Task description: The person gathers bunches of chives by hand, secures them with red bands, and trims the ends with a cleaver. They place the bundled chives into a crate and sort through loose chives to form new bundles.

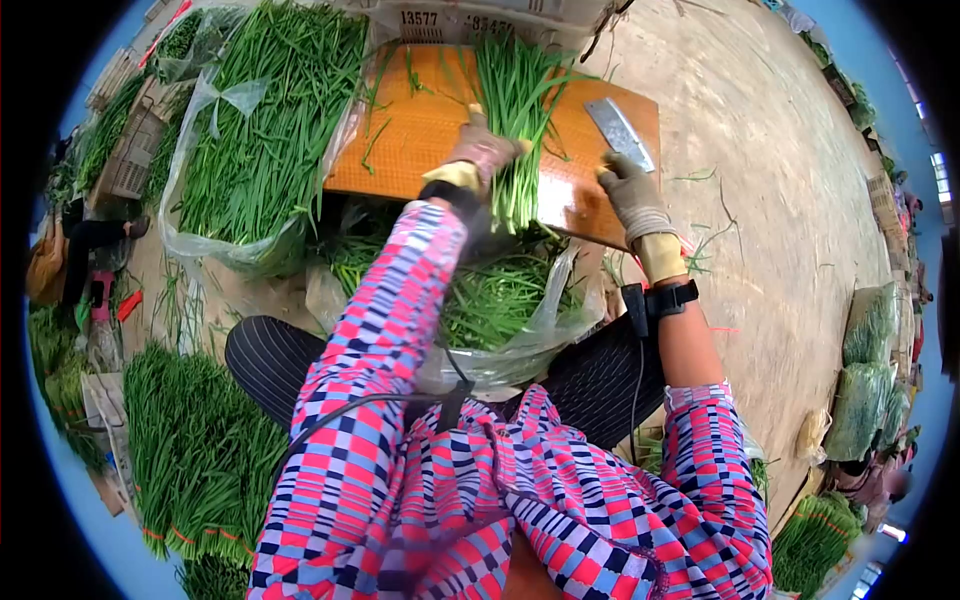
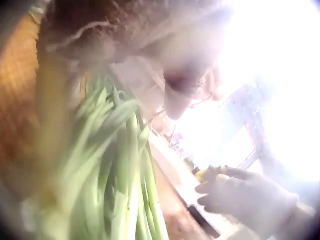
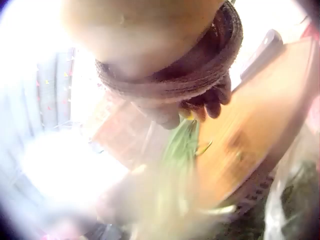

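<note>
A bunch of long flat green leaves with pale stalk ends, like garlic chives (image 1: 512, 110), lies across an orange-brown wooden board (image 1: 420, 135). My gloved left hand (image 1: 482, 155) is over the bunch's left side, index finger stretched forward and thumb out over the stalks. The left wrist view shows the green stalks (image 2: 127, 185) close up below that hand. My gloved right hand (image 1: 635, 195) hovers near the board's right edge, fingers loosely bent and holding nothing. Just beyond it lies a broad-bladed knife (image 1: 618, 132); its dark handle (image 3: 267, 47) appears in the right wrist view.
A clear plastic bag (image 1: 180, 235) packed with greens stands left of the board. Another open bag (image 1: 500, 360) of greens sits between my knees. Tied bunches (image 1: 195, 450) are at lower left. Behind the board stands a pale crate (image 1: 450, 25). Concrete floor (image 1: 770, 190) stretches right.
</note>
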`<state>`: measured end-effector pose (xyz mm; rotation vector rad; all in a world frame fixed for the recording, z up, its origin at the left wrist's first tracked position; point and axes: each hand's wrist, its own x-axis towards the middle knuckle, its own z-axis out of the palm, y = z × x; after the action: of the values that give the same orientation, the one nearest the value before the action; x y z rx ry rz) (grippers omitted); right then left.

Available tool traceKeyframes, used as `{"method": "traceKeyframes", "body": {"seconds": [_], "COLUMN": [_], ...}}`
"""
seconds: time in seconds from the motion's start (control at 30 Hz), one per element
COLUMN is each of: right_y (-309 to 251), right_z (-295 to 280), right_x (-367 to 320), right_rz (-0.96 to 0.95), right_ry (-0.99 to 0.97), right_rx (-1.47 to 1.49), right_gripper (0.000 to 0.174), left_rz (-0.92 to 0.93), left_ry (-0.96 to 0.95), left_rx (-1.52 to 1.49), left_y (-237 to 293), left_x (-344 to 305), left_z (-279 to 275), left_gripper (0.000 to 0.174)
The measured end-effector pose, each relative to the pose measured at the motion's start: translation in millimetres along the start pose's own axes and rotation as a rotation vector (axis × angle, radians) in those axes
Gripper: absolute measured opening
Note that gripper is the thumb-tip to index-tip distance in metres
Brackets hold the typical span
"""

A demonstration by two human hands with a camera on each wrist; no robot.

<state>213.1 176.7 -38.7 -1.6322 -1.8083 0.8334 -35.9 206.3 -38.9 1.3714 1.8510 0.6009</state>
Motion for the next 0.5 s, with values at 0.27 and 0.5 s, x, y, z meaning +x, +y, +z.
{"method": "traceKeyframes", "body": {"seconds": [0.27,0.5], "right_y": [-44,-33], "right_z": [50,70], "right_x": [-23,-55], "right_rz": [0.146,-0.032], "right_ry": [-0.288,-0.142], "right_rx": [-0.078,-0.550], "right_gripper": [0.052,0.031], "left_rz": [-0.061,0.042], "left_ry": [-0.041,-0.171], "left_rx": [-0.100,0.056], "left_y": [-29,-20], "left_x": [-25,-6], "left_z": [-16,-1], "left_gripper": [0.081,0.091]}}
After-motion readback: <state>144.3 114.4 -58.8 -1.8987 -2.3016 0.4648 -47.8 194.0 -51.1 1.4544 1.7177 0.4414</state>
